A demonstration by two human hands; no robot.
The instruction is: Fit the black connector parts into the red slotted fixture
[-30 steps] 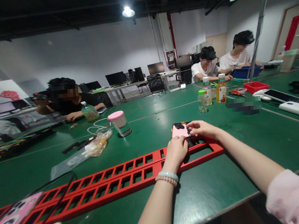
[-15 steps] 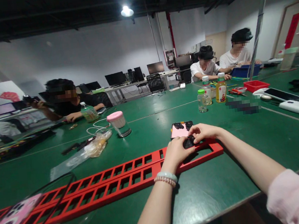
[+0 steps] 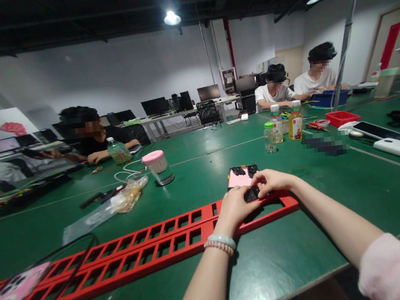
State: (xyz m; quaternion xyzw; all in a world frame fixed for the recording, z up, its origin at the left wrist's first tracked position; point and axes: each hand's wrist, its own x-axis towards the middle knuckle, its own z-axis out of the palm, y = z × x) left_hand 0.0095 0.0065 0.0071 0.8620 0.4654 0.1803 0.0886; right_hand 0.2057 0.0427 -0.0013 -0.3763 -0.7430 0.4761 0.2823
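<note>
My left hand (image 3: 234,207), with a pale bangle and a beaded bracelet at the wrist, is closed on the near left side of a small black part (image 3: 251,193). My right hand (image 3: 271,180) pinches the same part from the right with thumb and fingertips. The part sits over the right end of a long red slotted frame (image 3: 209,226), which lies across the green table. Fingers cover much of the part, so its exact kind is unclear. Just behind it lies a dark-edged tray with a pink surface (image 3: 239,179), holding several small black pieces.
A pink-lidded glass jar (image 3: 159,169) and a clear plastic bag (image 3: 109,211) stand left of centre. Bottles (image 3: 295,121) and a red bin (image 3: 342,118) are at the right. A pink panda-patterned object (image 3: 18,296) lies over the frame's left end. Co-workers sit across the table.
Both my hands stay at the black part, with only slight finger shifts. The view has moved slightly. At the left, a co-worker's raised hand and dark object have come down.
</note>
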